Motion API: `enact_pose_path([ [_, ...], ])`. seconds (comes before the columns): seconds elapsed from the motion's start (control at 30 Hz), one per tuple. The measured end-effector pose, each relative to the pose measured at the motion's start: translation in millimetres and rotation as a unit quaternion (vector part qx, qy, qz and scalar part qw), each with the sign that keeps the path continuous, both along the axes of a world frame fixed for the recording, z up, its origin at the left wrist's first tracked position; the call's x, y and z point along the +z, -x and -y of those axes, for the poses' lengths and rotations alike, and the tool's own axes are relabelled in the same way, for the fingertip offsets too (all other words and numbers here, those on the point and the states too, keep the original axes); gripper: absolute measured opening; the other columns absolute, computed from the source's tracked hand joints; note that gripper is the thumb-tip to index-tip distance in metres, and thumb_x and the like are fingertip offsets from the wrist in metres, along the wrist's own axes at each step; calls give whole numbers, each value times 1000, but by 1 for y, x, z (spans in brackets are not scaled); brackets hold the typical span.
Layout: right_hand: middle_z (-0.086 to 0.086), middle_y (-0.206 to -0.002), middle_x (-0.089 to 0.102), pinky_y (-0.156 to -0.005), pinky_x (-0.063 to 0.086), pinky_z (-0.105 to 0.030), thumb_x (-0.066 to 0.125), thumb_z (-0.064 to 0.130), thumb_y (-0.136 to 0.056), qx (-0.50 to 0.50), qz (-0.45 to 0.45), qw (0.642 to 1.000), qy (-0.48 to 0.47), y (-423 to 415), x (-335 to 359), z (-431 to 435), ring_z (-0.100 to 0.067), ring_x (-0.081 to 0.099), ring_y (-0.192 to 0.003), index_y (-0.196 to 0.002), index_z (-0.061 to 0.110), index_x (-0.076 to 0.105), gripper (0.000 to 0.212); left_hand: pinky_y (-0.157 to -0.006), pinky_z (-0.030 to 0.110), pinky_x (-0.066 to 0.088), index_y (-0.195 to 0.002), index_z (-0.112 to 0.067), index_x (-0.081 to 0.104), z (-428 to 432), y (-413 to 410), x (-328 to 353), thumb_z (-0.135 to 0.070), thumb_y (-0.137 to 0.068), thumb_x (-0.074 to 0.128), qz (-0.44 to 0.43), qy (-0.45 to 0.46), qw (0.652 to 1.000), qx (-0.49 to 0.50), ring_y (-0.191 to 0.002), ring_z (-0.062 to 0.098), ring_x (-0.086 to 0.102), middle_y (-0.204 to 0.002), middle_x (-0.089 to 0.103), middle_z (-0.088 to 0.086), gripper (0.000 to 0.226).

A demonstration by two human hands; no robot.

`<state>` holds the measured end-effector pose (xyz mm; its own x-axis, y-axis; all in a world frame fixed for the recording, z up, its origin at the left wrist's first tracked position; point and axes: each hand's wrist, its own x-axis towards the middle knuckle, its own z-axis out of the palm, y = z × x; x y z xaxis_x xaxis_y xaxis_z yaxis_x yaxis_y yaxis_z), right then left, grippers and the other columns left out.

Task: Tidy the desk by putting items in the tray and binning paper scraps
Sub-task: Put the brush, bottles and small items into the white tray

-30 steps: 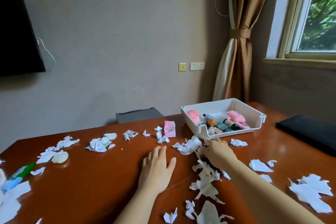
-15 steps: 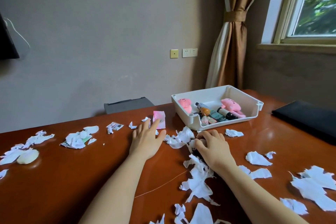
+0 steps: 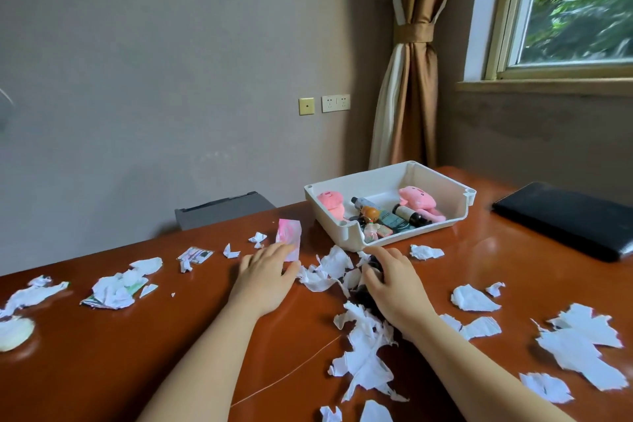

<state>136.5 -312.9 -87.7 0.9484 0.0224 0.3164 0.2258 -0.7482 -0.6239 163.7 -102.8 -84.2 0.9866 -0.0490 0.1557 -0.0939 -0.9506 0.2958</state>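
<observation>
A white tray (image 3: 459, 202) stands at the back of the brown desk (image 3: 102, 360) and holds pink plush toys, small bottles and other small items. Torn white paper scraps (image 3: 366, 349) lie all over the desk. My left hand (image 3: 265, 279) reaches forward with straight fingers, its fingertips touching a pink packet (image 3: 289, 238). To its right, just in front of the tray, my right hand (image 3: 394, 283) curls its fingers round a dark object (image 3: 363, 295) that is mostly hidden under the hand and the scraps.
A black flat case (image 3: 565, 219) lies at the right edge. A grey chair back (image 3: 222, 209) shows behind the desk. A pale oval object (image 3: 13, 334) and more scraps (image 3: 113, 289) lie at the left. A curtain and a window are behind the tray.
My left hand has slid forward across the desk to the pink packet. My right hand stays on the dark object by the tray. The camera has turned right.
</observation>
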Motion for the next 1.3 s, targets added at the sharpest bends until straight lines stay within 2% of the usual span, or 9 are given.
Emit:
enact_pose_path([
  [0.17,-5,-134,51,-102,39,-32,43,26,-97,1,-4,1000,-7,3,3,0,-20,44,-125,-136,18,47,40,-115,34,18,-137,-33,41,1,32,-1,-40,-100,30,29,22,999,-14,-135,10,34,-146,39,-12,39],
  [0.27,-6,-141,46,-108,35,-35,41,22,-98,8,-7,1000,-7,5,5,-1,-21,39,-132,-139,18,43,42,-109,29,25,-117,-26,50,2,51,-2,-36,-98,37,65,32,997,-8,-120,9,44,-134,41,-12,25],
  [0.47,-8,-142,44,-110,34,-36,39,19,-97,7,-11,1000,-5,8,6,-1,-23,38,-133,-139,15,43,42,-103,27,32,-89,-18,43,2,64,-1,-34,-98,39,98,54,993,23,-103,11,47,-121,42,-5,19],
  [0.57,-7,-142,44,-108,36,-35,40,22,-96,3,-12,1000,-8,6,5,-2,-22,40,-131,-137,15,46,42,-105,32,36,-100,-20,42,2,63,1,-40,-97,39,99,62,992,39,-100,12,49,-111,49,-4,20],
  [0.67,-10,-145,40,-108,35,-36,40,29,-96,0,-20,1000,9,7,5,-2,-24,38,-133,-142,18,39,47,-110,36,29,-132,-28,34,4,67,6,-43,-97,39,53,80,995,32,-122,20,47,-131,53,-1,38],
  [0.77,-12,-139,44,-105,35,-38,38,39,-94,-1,-28,996,83,7,6,-3,-27,39,-128,-142,25,36,51,-115,41,20,-146,-41,19,7,70,11,-40,-98,35,9,70,997,18,-139,21,29,-149,37,-5,50],
  [0.9,-9,-130,51,-99,39,-37,38,42,-92,3,-44,993,108,8,8,-5,-24,43,-119,-130,20,51,45,-116,39,15,-146,-43,20,6,70,10,-37,-98,36,0,53,999,3,-141,16,25,-152,33,-8,50],
  [1.03,-5,-124,49,-90,46,-28,47,36,-90,36,-19,999,34,11,9,-4,-16,49,-105,-117,16,55,34,-113,37,22,-140,-40,30,6,71,8,-35,-94,47,7,78,997,1,-135,16,33,-145,40,-8,50],
  [1.3,-4,-142,33,-87,50,-23,56,24,-89,84,30,996,17,14,9,-4,-6,57,-82,-121,21,51,33,-111,36,29,-137,-37,34,4,70,5,-34,-88,57,32,125,992,6,-131,15,37,-140,44,-10,54],
])
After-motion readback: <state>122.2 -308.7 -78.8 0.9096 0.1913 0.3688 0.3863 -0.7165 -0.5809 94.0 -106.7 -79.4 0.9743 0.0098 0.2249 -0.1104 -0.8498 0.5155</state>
